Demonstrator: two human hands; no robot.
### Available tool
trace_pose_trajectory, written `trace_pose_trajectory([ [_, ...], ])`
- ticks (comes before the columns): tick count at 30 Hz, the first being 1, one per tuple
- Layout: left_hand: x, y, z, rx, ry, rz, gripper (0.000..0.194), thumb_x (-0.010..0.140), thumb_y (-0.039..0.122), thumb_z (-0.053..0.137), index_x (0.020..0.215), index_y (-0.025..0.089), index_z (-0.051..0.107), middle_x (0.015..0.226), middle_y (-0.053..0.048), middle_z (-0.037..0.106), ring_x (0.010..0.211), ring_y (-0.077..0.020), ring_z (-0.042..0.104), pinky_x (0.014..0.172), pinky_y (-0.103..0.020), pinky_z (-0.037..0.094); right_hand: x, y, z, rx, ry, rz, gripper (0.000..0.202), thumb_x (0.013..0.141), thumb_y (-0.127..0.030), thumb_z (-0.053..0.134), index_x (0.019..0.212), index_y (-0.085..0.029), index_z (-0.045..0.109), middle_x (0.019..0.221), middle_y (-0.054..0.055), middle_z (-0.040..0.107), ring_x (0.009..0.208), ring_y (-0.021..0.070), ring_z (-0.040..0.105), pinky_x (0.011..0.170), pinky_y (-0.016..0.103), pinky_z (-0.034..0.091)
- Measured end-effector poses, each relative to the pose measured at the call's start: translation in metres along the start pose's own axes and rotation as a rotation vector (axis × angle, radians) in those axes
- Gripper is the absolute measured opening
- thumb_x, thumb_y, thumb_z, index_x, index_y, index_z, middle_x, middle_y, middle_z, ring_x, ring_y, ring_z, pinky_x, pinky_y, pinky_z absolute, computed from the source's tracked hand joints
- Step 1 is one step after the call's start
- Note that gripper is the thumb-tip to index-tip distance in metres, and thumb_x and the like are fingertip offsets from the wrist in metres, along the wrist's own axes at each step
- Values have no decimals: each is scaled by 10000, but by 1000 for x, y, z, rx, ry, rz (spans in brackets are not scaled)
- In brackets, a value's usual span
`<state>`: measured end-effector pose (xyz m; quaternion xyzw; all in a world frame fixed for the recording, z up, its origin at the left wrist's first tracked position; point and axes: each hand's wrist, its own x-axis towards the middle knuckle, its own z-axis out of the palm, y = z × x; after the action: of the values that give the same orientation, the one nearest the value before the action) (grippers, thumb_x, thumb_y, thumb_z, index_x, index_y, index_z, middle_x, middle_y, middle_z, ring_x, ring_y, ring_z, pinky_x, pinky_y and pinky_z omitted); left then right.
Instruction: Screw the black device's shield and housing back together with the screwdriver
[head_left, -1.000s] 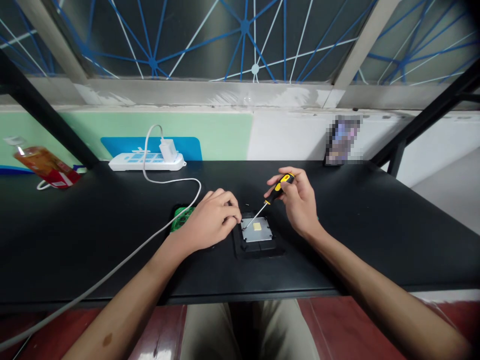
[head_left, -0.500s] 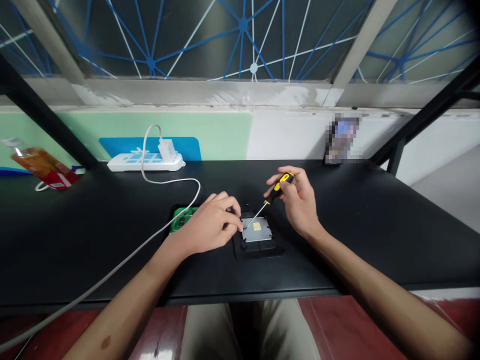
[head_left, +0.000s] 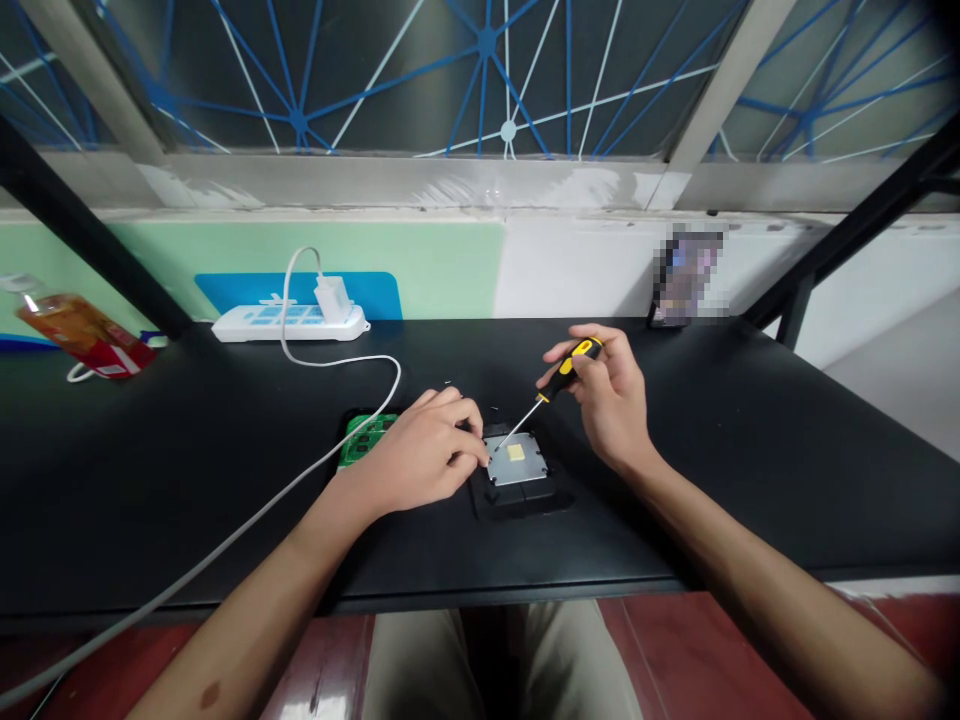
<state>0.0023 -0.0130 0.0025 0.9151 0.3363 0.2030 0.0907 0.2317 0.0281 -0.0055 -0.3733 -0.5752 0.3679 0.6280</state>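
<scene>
My right hand (head_left: 611, 400) is closed around the black and yellow handle of a screwdriver (head_left: 568, 370). Its thin shaft slants down to the left, with the tip at the upper left part of a silver metal plate (head_left: 531, 468). A small yellowish pad (head_left: 516, 453) sits in the middle of that plate, which lies in a black casing (head_left: 525, 505) on the table. My left hand (head_left: 435, 450) is closed at the plate's left edge, fingertips pinched together; whatever they grip is hidden. Partly behind this hand is a green circuit board (head_left: 360, 437).
A white cable (head_left: 300, 470) runs across the table from a charger plugged into a white power strip (head_left: 289, 324). To the left a bottle (head_left: 82, 325) leans at a tilt. A phone (head_left: 684, 280) with a blurred screen leans against the wall at the back right.
My right hand and the screwdriver have shifted slightly up and to the right. The tip has moved from near the plate's left edge slightly inward and up. My left hand stays at the edge.
</scene>
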Motion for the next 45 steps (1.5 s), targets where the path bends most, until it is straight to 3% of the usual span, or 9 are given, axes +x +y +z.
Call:
trace_pose_trajectory([
  [12,0,-1,0,-6,-5,8,310,881,69,546,836,260,785,969,-9,668,915,-199,546,848,-363,408,-7,-1,4,20,-73,-42,191,921,-260,557,1106,-242,509,922,-13,661,660,119,692,606,288,554],
  [18,0,0,0,-1,-5,12,304,876,62,550,830,252,782,964,-7,670,907,-200,546,847,-370,409,-13,-6,4,-76,-157,-237,257,973,-258,543,1227,-267,503,1003,3,647,722,115,688,660,297,565],
  [28,0,0,1,11,4,19,294,894,80,561,840,261,785,951,-13,669,931,-213,553,855,-383,420,-9,-33,10,-300,-484,-463,535,966,-157,541,1465,-278,390,1145,67,636,861,141,678,756,331,596],
  [33,-1,-1,2,14,6,22,301,883,81,550,844,277,774,975,-12,676,988,-237,563,901,-412,436,-7,-40,17,-290,-553,-509,547,949,-172,605,1446,-284,405,1180,69,644,984,162,678,836,341,597],
  [37,0,1,1,36,13,-4,247,862,72,525,827,224,717,1020,-43,669,1050,-265,570,956,-452,453,-5,-43,24,-346,-550,-645,485,900,-252,698,1344,-255,503,1090,52,668,879,156,661,751,319,586],
  [42,1,10,-3,-1,36,-56,297,840,87,531,1092,209,632,1198,-88,624,1142,-295,560,1006,-497,462,-4,-39,34,-380,-449,-811,456,839,-356,759,1231,-233,561,920,33,650,754,161,575,623,312,535],
  [45,-1,13,-3,-42,-2,-71,482,854,252,647,1317,215,522,1325,-117,562,1227,-334,524,1083,-545,413,-9,-35,36,-332,-412,-806,393,906,-349,681,1258,-230,552,938,42,645,818,179,588,672,342,556],
])
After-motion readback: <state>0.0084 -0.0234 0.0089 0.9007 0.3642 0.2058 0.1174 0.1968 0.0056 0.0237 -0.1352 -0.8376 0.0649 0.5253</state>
